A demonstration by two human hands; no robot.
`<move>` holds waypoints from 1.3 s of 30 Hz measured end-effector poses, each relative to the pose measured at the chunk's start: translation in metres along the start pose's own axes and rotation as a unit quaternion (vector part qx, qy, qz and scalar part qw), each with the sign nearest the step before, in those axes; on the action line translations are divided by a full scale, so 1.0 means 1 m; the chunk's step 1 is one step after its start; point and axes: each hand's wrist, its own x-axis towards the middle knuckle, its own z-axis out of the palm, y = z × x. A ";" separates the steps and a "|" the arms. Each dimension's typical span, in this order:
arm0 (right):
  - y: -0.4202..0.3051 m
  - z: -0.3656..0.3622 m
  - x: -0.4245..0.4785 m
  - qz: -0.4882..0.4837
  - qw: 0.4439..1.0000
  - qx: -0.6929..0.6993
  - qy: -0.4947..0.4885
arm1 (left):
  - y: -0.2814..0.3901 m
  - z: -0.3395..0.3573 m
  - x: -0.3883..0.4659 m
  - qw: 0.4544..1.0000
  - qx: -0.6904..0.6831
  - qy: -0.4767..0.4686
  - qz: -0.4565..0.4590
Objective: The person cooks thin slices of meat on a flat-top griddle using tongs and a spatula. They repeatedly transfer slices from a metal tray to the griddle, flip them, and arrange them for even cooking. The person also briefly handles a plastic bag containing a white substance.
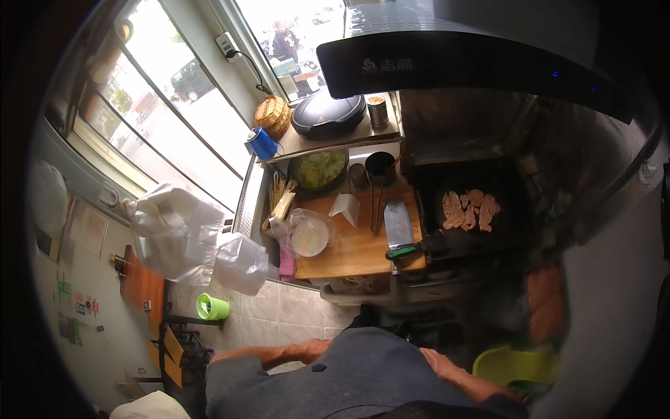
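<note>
My left hand (313, 349) is at the left side of my waist, its fingers partly hidden by my grey shirt. My right hand (438, 362) lies against the right side of my body, fingers partly covered. No held object shows at either hand. Before me is a wooden cutting board (361, 251) with a cleaver (399, 220) on its right side. A green-handled tool (402, 252) crosses the cleaver's lower end. Several pale meat slices (470, 210) lie on a dark griddle (515, 225). A bowl in a clear plastic bag (310, 238) sits at the board's left.
A range hood (445, 65) overhangs the back right. On a shelf sit a black electric appliance (328, 116) and a wicker basket (272, 116). Below it is a pan of chopped greens (317, 170). Plastic bags (178, 235) hang at left, above a green bin (212, 307).
</note>
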 end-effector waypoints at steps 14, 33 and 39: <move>0.024 0.022 -0.008 0.007 0.998 -0.054 -0.024 | -0.031 0.026 0.007 0.993 0.015 0.079 0.088; -0.065 0.037 0.051 0.064 0.996 -0.039 -0.040 | -0.166 0.081 -0.024 0.978 -0.087 0.134 0.131; -0.077 0.062 0.050 0.072 0.996 -0.040 -0.034 | -0.174 0.081 -0.038 0.978 -0.084 0.121 0.148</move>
